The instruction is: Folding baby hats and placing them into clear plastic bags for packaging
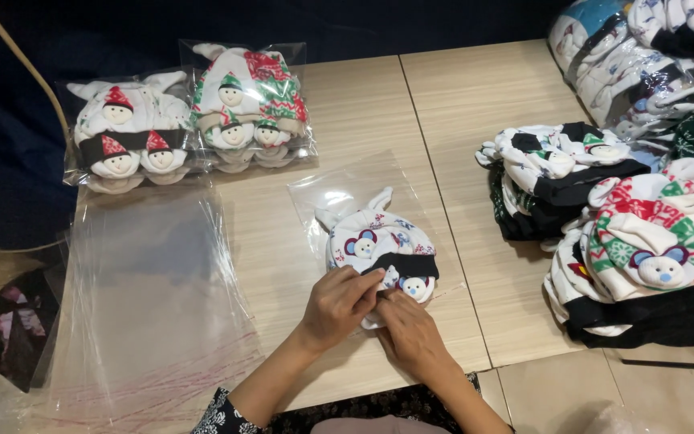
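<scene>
Far left of frame, dark patterned cloth (18, 325) on the floor, partly under plastic. Lower left, a stack of clear plastic bags (142, 321) lies flat on the pale wood-look worktop (475, 96), red strip lines along their near edge. Upper left, two sealed clear packs side by side, touching: left pack (126, 137) holds white and black baby hats with small snowman faces in red caps; right pack (249, 104) holds white, green and red patterned hats with the same snowman faces. Centre of frame, a clear bag (339, 189) lies on the worktop with a small stack of baby hats (379, 245) in it, white print with knotted ears at the top, a black band, round bear faces on the front. Left hand (339, 304) at the lower edge of that stack, fingers curled, pinching the bag's open end. Right hand (411, 333) just beside it, touching the left, fingers bent and pressed onto the same edge; exact grip hidden by the left hand. Patterned dark sleeve (222, 416) at bottom centre. Right of centre, loose pile of hats (552, 173), white, black and dark green. Lower right, a second loose pile (652, 257), red-green-white knit pattern with blue-eared bear faces, black bands under it. Upper right corner, bagged hats (644, 56) stacked in clear plastic.
</scene>
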